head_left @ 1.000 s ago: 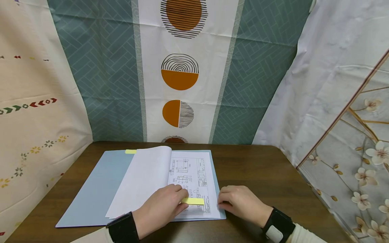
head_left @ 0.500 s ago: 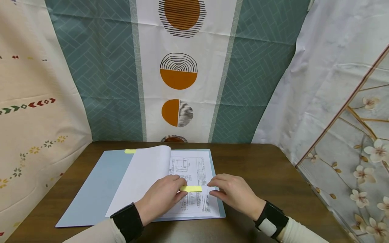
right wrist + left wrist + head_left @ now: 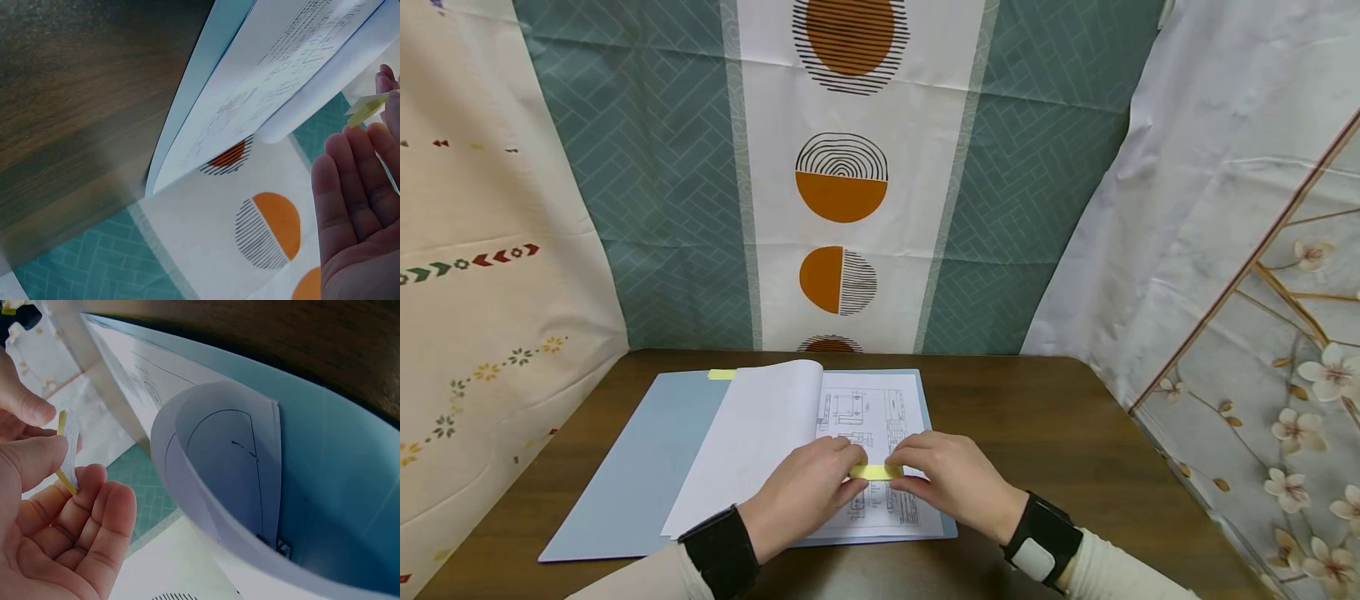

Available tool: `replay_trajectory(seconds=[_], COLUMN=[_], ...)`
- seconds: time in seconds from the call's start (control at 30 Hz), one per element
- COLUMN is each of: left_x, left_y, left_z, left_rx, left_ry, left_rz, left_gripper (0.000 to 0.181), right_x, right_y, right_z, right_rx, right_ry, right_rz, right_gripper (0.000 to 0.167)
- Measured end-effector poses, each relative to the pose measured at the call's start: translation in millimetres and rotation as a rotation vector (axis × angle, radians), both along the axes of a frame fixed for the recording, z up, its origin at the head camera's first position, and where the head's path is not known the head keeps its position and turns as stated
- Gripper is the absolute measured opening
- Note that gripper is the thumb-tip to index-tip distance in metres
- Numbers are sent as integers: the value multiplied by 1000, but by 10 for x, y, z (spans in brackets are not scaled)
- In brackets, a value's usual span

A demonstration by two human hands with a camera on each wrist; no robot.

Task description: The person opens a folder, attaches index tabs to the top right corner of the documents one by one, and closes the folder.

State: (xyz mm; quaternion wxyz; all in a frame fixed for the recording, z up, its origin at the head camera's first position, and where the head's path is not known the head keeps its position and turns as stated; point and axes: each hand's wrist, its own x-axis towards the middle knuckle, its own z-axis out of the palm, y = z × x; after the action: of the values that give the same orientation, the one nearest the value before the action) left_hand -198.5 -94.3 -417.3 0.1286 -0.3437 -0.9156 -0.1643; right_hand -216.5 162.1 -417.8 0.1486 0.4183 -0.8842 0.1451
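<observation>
Fingers of the left hand (image 3: 808,492) and the right hand (image 3: 951,479) pinch opposite ends of one yellow strip (image 3: 876,472), which is above the printed page (image 3: 880,412), toward the right edge of the blue folder (image 3: 625,475), lying near the far edge of the worktop (image 3: 1007,408).

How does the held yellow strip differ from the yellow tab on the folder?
The left hand and right hand hold the yellow strip; neither touches the yellow tab. The strip is over the drawing; the tab sits at the far edge of the folder. Both are yellow.
</observation>
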Motion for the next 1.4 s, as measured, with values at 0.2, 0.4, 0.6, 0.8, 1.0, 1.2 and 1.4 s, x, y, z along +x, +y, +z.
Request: replay_trajectory(seconds=[0.2,0.4,0.6,0.8,1.0,1.2,1.4], left_x=[17,16,-1,1,10,12,17], left_y=[-5,-3,5,10,14,16,23], left_z=[-6,-8,-12,-16,-13,-21,-25], left_rx=[0,-5,-19,-28,-28,-28,-23], left_ry=[13,7,-14,-33,-51,-55,-67], left_rz=[-10,-7,6,18,19,15,13], left_gripper=[21,21,21,21,22,21,21], right_x=[-3,3,7,8,11,13,25], right_y=[-24,-39,-28,-18,-11,1,-7], right_z=[-13,2,3,-18,-24,-15,2], right_rx=[17,27,34,78,165,218,211], right_ry=[5,-3,27,147,329,368,367], right_rz=[3,16,37,64,108,114,105], right_gripper=[27,26,24,27,33,38,36])
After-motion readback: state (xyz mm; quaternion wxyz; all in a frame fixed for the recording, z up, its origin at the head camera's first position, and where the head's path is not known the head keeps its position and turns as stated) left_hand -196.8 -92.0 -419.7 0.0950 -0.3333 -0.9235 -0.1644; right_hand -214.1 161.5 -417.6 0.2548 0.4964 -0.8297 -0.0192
